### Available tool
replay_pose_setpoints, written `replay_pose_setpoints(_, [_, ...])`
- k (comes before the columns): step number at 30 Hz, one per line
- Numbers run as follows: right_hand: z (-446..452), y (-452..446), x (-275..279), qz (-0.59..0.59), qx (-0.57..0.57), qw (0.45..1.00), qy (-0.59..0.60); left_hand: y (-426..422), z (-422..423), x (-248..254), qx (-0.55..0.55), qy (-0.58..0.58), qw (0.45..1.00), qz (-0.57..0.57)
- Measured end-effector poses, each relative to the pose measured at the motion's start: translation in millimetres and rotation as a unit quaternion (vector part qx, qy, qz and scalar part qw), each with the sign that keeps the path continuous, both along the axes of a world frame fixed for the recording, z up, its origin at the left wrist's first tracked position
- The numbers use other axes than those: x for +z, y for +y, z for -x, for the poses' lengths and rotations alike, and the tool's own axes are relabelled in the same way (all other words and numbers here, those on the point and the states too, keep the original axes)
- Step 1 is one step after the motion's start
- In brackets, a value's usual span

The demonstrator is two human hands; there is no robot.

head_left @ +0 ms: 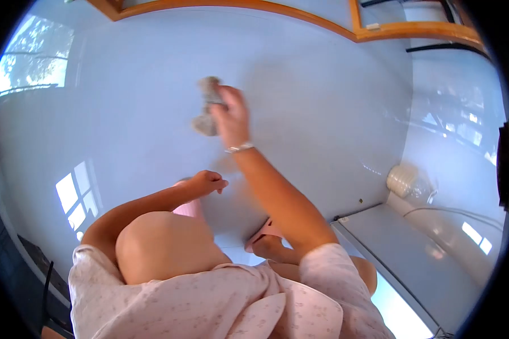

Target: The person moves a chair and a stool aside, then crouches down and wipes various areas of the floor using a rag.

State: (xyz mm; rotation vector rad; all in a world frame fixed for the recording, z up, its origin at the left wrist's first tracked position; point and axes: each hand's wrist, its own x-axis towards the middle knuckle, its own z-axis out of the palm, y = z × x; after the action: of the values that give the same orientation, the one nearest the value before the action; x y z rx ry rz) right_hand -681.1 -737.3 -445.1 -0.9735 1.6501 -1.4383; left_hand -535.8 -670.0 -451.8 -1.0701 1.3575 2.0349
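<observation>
My right hand [232,116] is closed on a crumpled greyish-beige cloth [206,125], which lies against the glossy pale floor [152,107]. Part of the cloth is hidden behind the fingers, and the hand is slightly blurred. A light bracelet [240,148] circles the right wrist. Nearer my body, my left hand [208,182] is curled into a loose fist beside my bent knee, with nothing visible in it. Pink slippers [266,233] are on my feet, one partly covered by the left forearm.
An orange-brown wooden frame [237,5] runs along the far edge. To the right, a pale ribbed round object [402,179] sits near the wall, with a thin cable [452,209] close by. A grey low panel [398,243] stands at the lower right. Window reflections shine on the floor.
</observation>
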Motion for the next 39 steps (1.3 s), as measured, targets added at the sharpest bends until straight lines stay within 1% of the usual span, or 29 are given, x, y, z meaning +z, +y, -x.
replay_pose_setpoints(1, [17.2,11.2,24.2,-0.052,-0.018,0.998,-0.042,-2.0,-2.3,2.0,-0.037,0.019,0.999,0.018])
replay_pose_setpoints(2, [35.1,24.0,44.7,-0.089,-0.035,0.995,-0.024,-2.3,-5.4,2.5,-0.032,0.017,0.999,0.017])
replay_pose_setpoints(4, [72.0,59.9,36.9,-0.115,-0.098,0.988,0.012,0.2,-10.8,1.8,-0.092,0.025,0.993,0.067])
replay_pose_setpoints(5, [86.0,78.0,37.1,-0.138,-0.134,0.98,0.039,1.0,-14.9,2.1,-0.092,0.027,0.993,0.064])
replay_pose_setpoints(7, [112.6,115.4,19.3,-0.235,-0.159,0.945,0.165,2.9,-23.9,6.4,-0.109,-0.008,0.99,0.09])
replay_pose_setpoints(8, [118.1,131.8,5.5,-0.241,-0.162,0.942,0.167,3.9,-25.1,9.0,-0.113,-0.005,0.99,0.084])
replay_pose_setpoints(10, [125.0,162.7,-24.2,-0.371,-0.156,0.877,0.265,5.4,-27.6,12.8,-0.139,0.013,0.98,0.143])
replay_pose_setpoints(11, [118.3,170.6,-41.8,-0.315,-0.152,0.88,0.323,10.6,-30.3,8.9,-0.143,0.015,0.98,0.139])
replay_pose_setpoints(13, [84.9,158.5,-51.4,-0.249,-0.121,0.866,0.416,26.3,-34.4,-1.4,-0.086,0.047,0.972,0.212])
replay_pose_setpoints(15, [35.8,130.7,-36.5,-0.232,-0.035,0.907,0.349,31.9,-35.5,-2.1,-0.092,0.049,0.967,0.232])
replay_pose_setpoints(16, [4.9,119.1,-39.6,-0.216,-0.026,0.92,0.326,33.7,-36.6,-2.1,-0.092,0.047,0.961,0.257])
replay_pose_setpoints(17, [-20.5,105.8,-42.7,-0.185,0.004,0.92,0.347,36.2,-38.5,-5.3,-0.094,0.051,0.961,0.257])
replay_pose_setpoints(18, [-44.1,90.5,-40.3,-0.175,0.032,0.944,0.278,39.6,-40.8,-12.9,-0.099,0.064,0.951,0.286])
replay_pose_setpoints(19, [-70.3,78.3,-54.3,-0.152,0.045,0.948,0.277,45.1,-43.4,-23.4,-0.102,0.077,0.94,0.316])
replay_pose_setpoints(20, [-90.3,61.7,-59.8,-0.11,0.055,0.967,0.221,56.7,-46.1,-42.3,-0.1,0.079,0.939,0.318])
replay_pose_setpoints(21, [-103.6,43.3,-50.3,-0.113,0.066,0.985,0.116,70.7,-49.6,-66.2,-0.003,0.163,0.916,0.367])
replay_pose_setpoints(22, [-109.0,26.8,-41.9,-0.104,0.069,0.988,0.087,71.6,-49.3,-72.1,0.093,0.244,0.874,0.409])
replay_pose_setpoints(23, [-107.9,16.6,-32.1,-0.097,0.077,0.991,0.051,75.7,-46.2,-76.7,0.143,0.247,0.861,0.421])
replay_pose_setpoints(24, [-102.2,10.2,-20.1,-0.093,0.086,0.992,0.015,67.6,-45.5,-62.6,0.146,0.248,0.859,0.423])
replay_pose_setpoints(26, [-78.2,6.0,-10.4,-0.086,0.071,0.99,-0.083,45.9,-47.7,-19.8,-0.002,0.191,0.899,0.395])
replay_pose_setpoints(27, [-57.3,5.7,4.9,-0.093,0.067,0.986,-0.122,45.5,-46.8,-17.7,0.002,0.193,0.898,0.396])
replay_pose_setpoints(29, [-11.6,7.6,34.2,-0.106,0.01,0.986,-0.132,45.6,-44.7,-17.1,0.008,0.172,0.897,0.406])
replay_pose_setpoints(30, [17.3,16.7,24.1,-0.108,-0.019,0.985,-0.13,45.6,-44.2,-17.3,0.011,0.174,0.896,0.408])
replay_pose_setpoints(32, [69.9,28.3,27.9,-0.121,-0.125,0.981,-0.086,47.8,-45.9,-20.2,0.031,0.197,0.886,0.419])
replay_pose_setpoints(34, [131.4,53.1,-7.3,-0.119,-0.191,0.973,0.057,49.5,-46.6,-22.6,0.013,0.201,0.875,0.44])
replay_pose_setpoints(35, [147.2,62.0,-19.3,-0.119,-0.19,0.973,0.056,50.1,-47.4,-24.2,-0.006,0.205,0.863,0.463])
replay_pose_setpoints(37, [159.8,66.9,-28.4,-0.267,-0.225,0.904,0.245,53.0,-48.7,-27.0,0.008,0.209,0.857,0.471])
replay_pose_setpoints(38, [158.0,67.0,-39.1,-0.268,-0.226,0.905,0.243,53.9,-49.4,-28.8,0.023,0.216,0.85,0.479])
replay_pose_setpoints(39, [144.0,58.7,-43.2,-0.242,-0.195,0.894,0.322,52.8,-48.6,-30.0,0.022,0.215,0.851,0.479])
